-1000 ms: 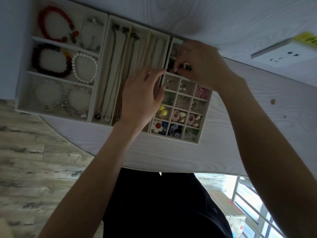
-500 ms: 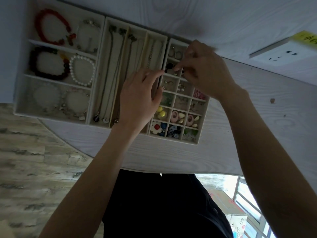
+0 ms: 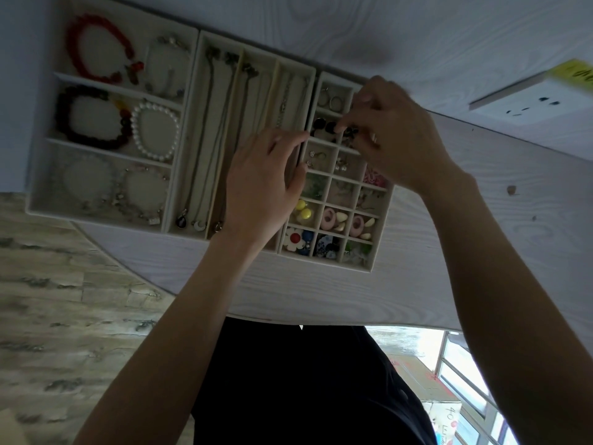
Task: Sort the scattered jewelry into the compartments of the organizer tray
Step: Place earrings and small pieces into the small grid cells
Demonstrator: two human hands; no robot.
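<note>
**Three trays, six bracelets, both hands at the small grid**

Where the worktop [image 3: 321,293] carries them, we count three organizer trays side by side. In the bracelet tray [image 3: 41,175] we count six bracelets in three rows of two, a red bracelet [image 3: 96,56] at the far corner. In the necklace tray [image 3: 199,136], long slots run away from us, and the chains lie lengthwise along them, pendants at the near end. Our grid tray [image 3: 378,252] has three columns of small cells holding earrings.

Our right hand [image 3: 394,136] pinches a small dark earring [image 3: 348,132] over the second row from the far end. Our left hand [image 3: 263,184] rests, fingers loosely bent, on the wall between necklace tray and grid tray, holding nothing.
</note>
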